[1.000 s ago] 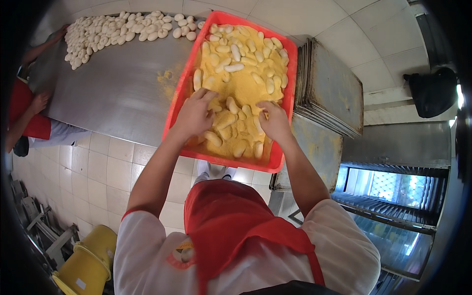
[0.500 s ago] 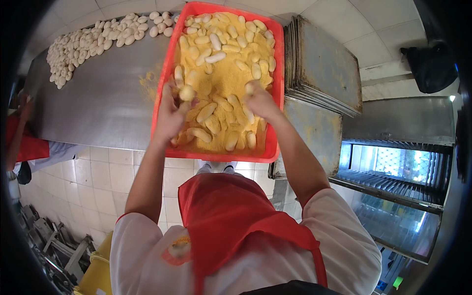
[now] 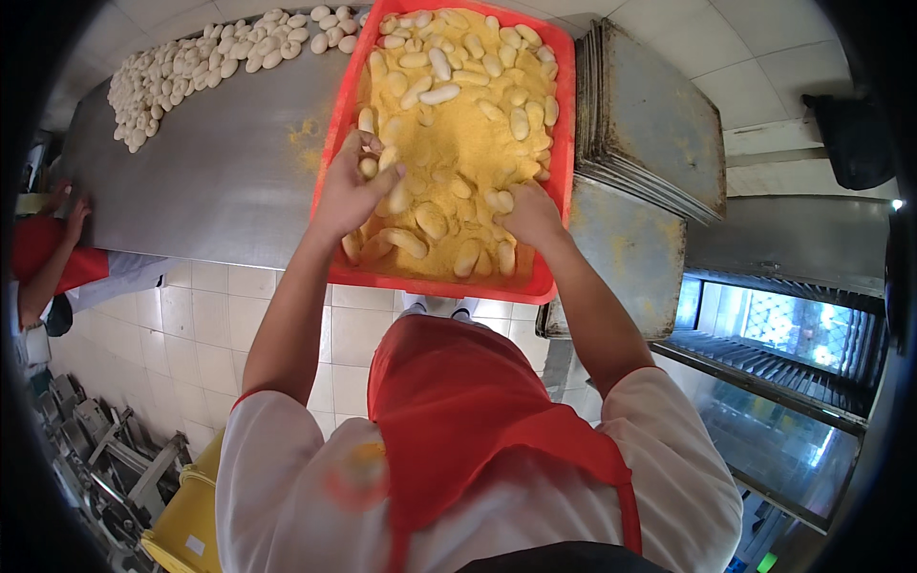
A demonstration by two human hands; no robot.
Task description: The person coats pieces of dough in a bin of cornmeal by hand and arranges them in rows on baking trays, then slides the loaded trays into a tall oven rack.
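A red plastic tub (image 3: 565,124) holds yellow crumbs (image 3: 458,138) with many pale, finger-shaped dough pieces, several of them coated in yellow. At the tub's left side is my left hand (image 3: 351,191), its fingers curled around pale dough pieces (image 3: 388,159), thumb stretched toward the middle. My right hand (image 3: 531,215) reaches in over the near right part, pinching a dough piece (image 3: 499,201) just above the crumbs. Some of its fingertips are hidden behind the hand. Loose coated pieces, such as a dough piece (image 3: 432,222), lie between the hands.
The tub's left side overlaps a metal table (image 3: 210,172) with a heap of round dough pieces (image 3: 191,72) along its far edge. Stacked metal trays (image 3: 659,115) stand right of the tub. Another person's hand (image 3: 76,220) is at the table's left end. A yellow bin (image 3: 186,506) stands lower left.
My right hand has moved nearer to me inside the tub, still with a dough piece at its fingertips. My left hand stays at the left side. The whole view has shifted slightly.
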